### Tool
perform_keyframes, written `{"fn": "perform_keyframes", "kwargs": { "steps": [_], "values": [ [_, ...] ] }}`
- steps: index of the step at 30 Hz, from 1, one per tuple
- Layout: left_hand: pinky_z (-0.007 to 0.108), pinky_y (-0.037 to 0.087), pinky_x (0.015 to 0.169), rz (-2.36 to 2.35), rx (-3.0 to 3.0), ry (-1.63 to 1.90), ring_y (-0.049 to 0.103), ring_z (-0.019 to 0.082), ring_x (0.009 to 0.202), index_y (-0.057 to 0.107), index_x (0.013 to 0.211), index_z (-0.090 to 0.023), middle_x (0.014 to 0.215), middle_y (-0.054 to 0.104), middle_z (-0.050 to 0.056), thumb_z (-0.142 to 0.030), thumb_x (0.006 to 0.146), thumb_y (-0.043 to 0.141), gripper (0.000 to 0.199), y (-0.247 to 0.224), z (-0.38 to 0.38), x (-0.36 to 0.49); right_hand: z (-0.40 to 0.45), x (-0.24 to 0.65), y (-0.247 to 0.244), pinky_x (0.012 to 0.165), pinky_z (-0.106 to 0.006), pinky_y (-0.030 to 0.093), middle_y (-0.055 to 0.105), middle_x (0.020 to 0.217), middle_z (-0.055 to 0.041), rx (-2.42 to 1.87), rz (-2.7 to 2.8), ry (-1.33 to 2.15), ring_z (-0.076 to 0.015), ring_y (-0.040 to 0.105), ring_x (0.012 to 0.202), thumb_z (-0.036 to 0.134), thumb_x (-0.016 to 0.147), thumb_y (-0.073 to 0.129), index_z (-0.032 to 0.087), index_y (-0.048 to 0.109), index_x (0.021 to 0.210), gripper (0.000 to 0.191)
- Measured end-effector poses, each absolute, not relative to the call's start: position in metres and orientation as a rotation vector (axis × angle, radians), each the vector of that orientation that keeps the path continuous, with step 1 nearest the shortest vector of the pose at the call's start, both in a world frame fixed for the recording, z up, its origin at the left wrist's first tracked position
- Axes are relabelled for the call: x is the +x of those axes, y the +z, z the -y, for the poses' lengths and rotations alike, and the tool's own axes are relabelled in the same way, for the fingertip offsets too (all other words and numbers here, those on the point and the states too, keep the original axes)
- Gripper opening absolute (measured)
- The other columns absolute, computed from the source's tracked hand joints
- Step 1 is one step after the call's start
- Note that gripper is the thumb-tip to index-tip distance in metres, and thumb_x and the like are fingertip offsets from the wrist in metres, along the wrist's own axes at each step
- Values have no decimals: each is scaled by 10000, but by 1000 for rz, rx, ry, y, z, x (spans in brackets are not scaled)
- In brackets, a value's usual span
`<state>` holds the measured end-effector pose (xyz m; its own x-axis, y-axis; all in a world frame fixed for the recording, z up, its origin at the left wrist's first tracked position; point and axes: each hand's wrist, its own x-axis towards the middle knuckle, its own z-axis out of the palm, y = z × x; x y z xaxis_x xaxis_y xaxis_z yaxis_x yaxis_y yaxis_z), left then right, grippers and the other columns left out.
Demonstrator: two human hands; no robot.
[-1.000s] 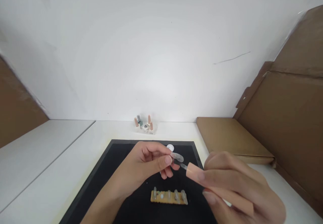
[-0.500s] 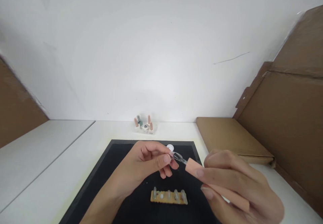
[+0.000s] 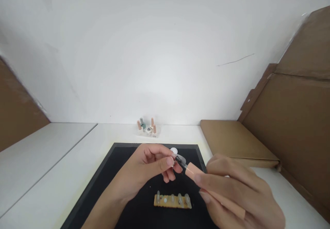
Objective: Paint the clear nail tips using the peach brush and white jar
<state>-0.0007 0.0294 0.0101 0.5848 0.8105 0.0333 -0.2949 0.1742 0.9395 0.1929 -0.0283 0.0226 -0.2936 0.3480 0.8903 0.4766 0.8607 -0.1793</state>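
My left hand [image 3: 152, 163] pinches a clear false nail [image 3: 182, 159] between thumb and forefinger, above the black mat. In my right hand [image 3: 239, 191] is a nail polish brush [image 3: 216, 191] with a long peach handle. Its dark bristles touch the false nail near the left fingertips. Below the hands lies a yellowish strip [image 3: 168, 205] with several clear false nails standing on it, and a small white dot [image 3: 165, 200] among them.
The black mat [image 3: 103, 177] lies on a white table. Behind it stands a clear holder [image 3: 148, 135] with several small polish bottles. A white round piece [image 3: 174, 150] sits near the mat's back edge. A flat cardboard box [image 3: 237, 139] lies at the right, beside cardboard walls.
My right hand has moved slightly left, taking the brush tip further along the false nail toward the left fingertips. My left hand has stayed almost still.
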Motion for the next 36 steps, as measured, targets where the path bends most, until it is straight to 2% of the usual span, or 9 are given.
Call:
{"fn": "perform_keyframes", "kwargs": {
  "steps": [4, 9, 16, 21, 26, 33, 36],
  "values": [
    [142, 489, 506, -560, 1150, 831, 629, 72, 528, 778, 736, -152, 662, 740, 23, -287, 754, 790, 136, 11, -30, -2, 29, 189, 19, 398, -243, 376, 517, 591, 6, -621, 1827, -149, -105, 480, 477, -1, 805, 538, 158, 637, 841, 191],
    [150, 498, 512, -559, 1136, 839, 632, 78, 528, 774, 747, -150, 657, 746, 28, -297, 744, 797, 149, 10, -31, -2, 28, 193, 21, 413, -242, 435, 567, 616, 2, -593, 1895, -183, -114, 525, 493, 19, 815, 553, 163, 629, 946, 209],
    [166, 482, 485, -594, 1135, 844, 617, 85, 502, 755, 731, -135, 638, 734, 34, -333, 719, 811, 206, 10, -31, -1, 29, 191, 21, 403, -240, 420, 550, 591, 16, -642, 1844, -190, -111, 524, 477, 11, 802, 540, 172, 638, 889, 207],
    [172, 477, 491, -571, 1143, 845, 617, 88, 506, 747, 720, -139, 647, 739, 35, -340, 727, 804, 209, 8, -29, -1, 29, 193, 20, 430, -247, 465, 589, 652, -10, -622, 1923, -186, -121, 550, 513, 23, 805, 547, 154, 631, 959, 219],
    [168, 474, 494, -580, 1144, 840, 617, 85, 511, 754, 746, -139, 653, 738, 36, -348, 736, 796, 213, 8, -29, -1, 30, 189, 18, 400, -244, 428, 553, 603, 7, -644, 1829, -190, -112, 522, 469, 4, 787, 540, 162, 634, 887, 209],
    [186, 484, 500, -583, 1161, 841, 614, 94, 512, 740, 720, -132, 659, 732, 42, -356, 730, 799, 232, 8, -29, -1, 29, 195, 18, 426, -240, 467, 602, 676, -14, -657, 1951, -213, -121, 567, 521, 21, 804, 554, 159, 632, 982, 238],
    [179, 482, 492, -596, 1150, 837, 616, 92, 507, 745, 723, -132, 649, 737, 44, -357, 727, 800, 232, 8, -29, -1, 31, 192, 16, 417, -243, 449, 566, 631, 1, -664, 1872, -211, -116, 545, 495, 14, 796, 555, 162, 633, 923, 210]
  ]
}}
